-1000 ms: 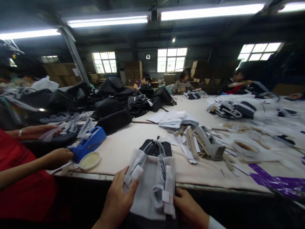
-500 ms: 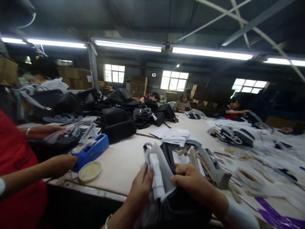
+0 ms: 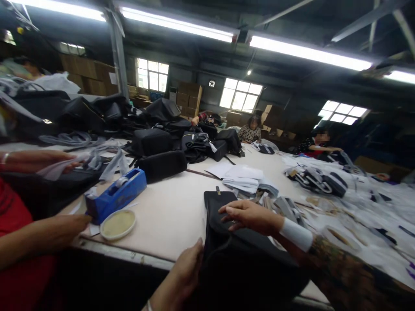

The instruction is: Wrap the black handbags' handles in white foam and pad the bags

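A black bag (image 3: 256, 263) with a flap and a small metal-tipped tab stands in front of me at the table's edge, flap side up. My right hand (image 3: 248, 216) is over the flap, its fingers spread and bent a little, holding nothing. Against the bag's left side rests my left hand (image 3: 186, 270), fingers stretched out along it and partly hidden. White paper sheets (image 3: 244, 177) lie just beyond the bag.
At left, a co-worker's hands (image 3: 65, 226) are near a blue tape dispenser (image 3: 116, 196) and a round dish (image 3: 117, 224). Black bags (image 3: 152, 142) are heaped behind. Tape roll (image 3: 340, 237), scraps and plastic wrap (image 3: 382, 194) cover the right side.
The bag's opening with white stuffing and plastic showed between both hands; now the flap covers it. My right hand has let go and lifted over the flap. The view has shifted.
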`<state>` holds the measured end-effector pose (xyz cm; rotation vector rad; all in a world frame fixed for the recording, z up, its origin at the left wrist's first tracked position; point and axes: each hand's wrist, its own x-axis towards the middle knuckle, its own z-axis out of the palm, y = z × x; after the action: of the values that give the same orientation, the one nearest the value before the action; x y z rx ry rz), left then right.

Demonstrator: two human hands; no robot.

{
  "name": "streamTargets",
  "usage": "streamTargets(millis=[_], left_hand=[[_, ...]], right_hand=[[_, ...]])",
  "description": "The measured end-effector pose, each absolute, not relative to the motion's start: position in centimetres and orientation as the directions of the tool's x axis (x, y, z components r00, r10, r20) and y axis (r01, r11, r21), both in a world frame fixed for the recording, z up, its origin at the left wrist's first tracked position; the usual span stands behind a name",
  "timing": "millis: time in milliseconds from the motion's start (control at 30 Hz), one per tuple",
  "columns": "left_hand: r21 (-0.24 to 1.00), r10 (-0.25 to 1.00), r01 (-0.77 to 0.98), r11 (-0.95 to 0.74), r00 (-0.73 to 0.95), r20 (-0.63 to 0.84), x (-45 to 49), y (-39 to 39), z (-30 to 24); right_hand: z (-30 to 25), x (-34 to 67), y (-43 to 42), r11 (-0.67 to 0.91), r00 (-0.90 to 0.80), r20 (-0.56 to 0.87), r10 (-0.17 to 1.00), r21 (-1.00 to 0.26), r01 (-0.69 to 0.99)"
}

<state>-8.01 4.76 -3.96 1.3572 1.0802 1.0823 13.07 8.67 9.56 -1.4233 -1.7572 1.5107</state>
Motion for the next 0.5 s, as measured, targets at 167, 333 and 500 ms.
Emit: streamTargets(millis=[167,333,500], left_hand=[[0.983,0.984,0.126,0.134,0.102,-0.148,-12.9,4.3,-2.2],[0.75,0.668,0.196,-0.632,0.629,0.398,-10.4,2.1,2.7],[0.581,0.596,0.337,-0.741,0.73,0.336,-8.2,0.9,0.2]], right_hand=[[5.4,20.6,5.4,-0.068,-0.202,-0.155,0.967,-0.922,0.381],[3.6,24.9,0.7,0.034,-0.118,-0.033,0.992,-0.851,0.525],[1.2,23.7,-3.4,0.107,-0.25,-0.023,0.968,-0.862,0.496]])
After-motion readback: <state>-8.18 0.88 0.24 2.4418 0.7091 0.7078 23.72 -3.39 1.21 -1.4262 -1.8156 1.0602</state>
